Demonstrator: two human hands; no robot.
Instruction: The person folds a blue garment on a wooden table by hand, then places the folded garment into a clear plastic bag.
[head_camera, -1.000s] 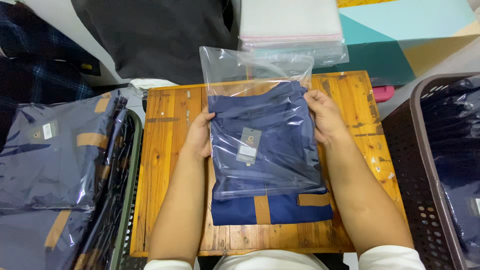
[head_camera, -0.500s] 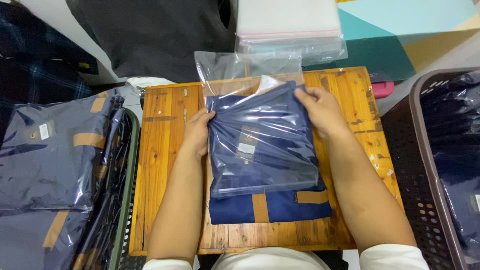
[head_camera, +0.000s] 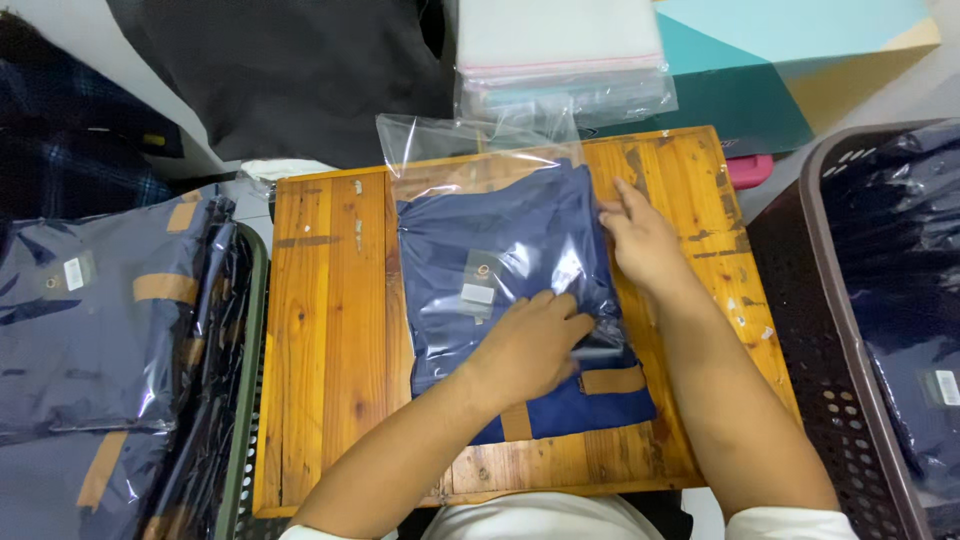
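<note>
Change since a second ago: the left hand (head_camera: 535, 345) has left the left edge of the bag and now lies flat across the lower middle of it; the right hand (head_camera: 640, 240) has stayed at the right edge but slid a little down and opened out. The folded garment sits deeper in the bag than before, with less of it showing below.
Left hand: palm down, fingers together, pressing on the clear plastic bag (head_camera: 500, 250); it grips nothing.
Right hand: fingers spread, tips resting on the bag's right edge near the top corner; not closed on anything.
Folded garment (head_camera: 590, 405): navy with tan bands, mostly inside the bag, its lower end showing at the near side, in the middle of the wooden table (head_camera: 330, 350).
Handling: it looks soft, light and limp; the film is probably slippery and crinkly, so the cloth may bunch. Best held at the bag's two side edges or flat under a palm.
Left side: bagged garments (head_camera: 100, 310) of the same kind, stacked in a green-rimmed basket (head_camera: 245, 400).
Right side: dark plastic basket (head_camera: 800, 300) with more bagged pieces.
Far side: stack of empty clear bags (head_camera: 560, 60), beyond the table's far edge.
</note>
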